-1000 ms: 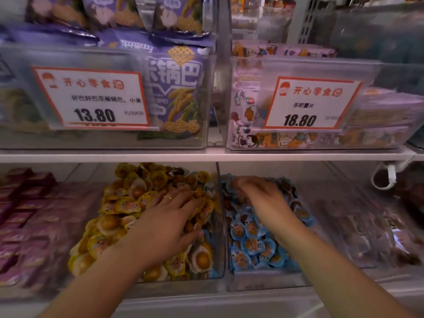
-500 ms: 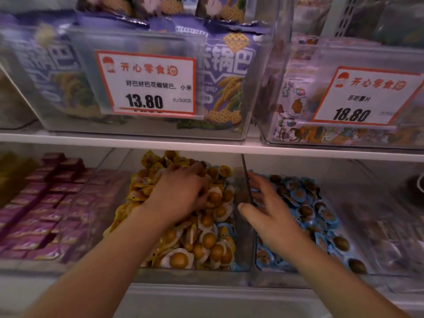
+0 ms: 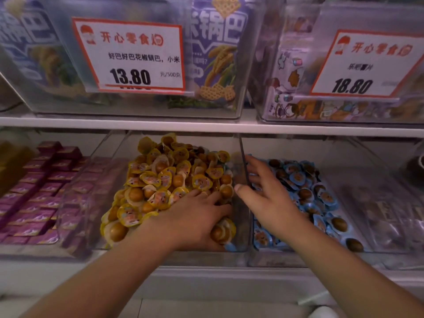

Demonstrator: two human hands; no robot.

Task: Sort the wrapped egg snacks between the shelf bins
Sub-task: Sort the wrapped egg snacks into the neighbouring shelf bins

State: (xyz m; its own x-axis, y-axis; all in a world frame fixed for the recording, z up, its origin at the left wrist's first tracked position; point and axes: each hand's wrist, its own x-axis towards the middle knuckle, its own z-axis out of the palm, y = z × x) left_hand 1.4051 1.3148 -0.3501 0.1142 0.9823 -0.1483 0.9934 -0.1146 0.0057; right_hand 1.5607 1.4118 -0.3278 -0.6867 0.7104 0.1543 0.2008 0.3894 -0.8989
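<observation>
Yellow foil-wrapped egg snacks look light, slippery and crinkly; pinch one by its flat rim. Your left hand lies spread on them, and your right hand is open above the blue-wrapped egg snacks.

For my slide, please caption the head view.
Left hand digs into yellow egg snacks; right hand reaches over blue ones.

Yellow-wrapped egg snacks heaped in clear bin at frame centre, blue-wrapped egg snacks spread flatter in clear right-hand bin, brown eggs showing through wrappers

L hand on yellow eggs, R hand on blue eggs.
</observation>
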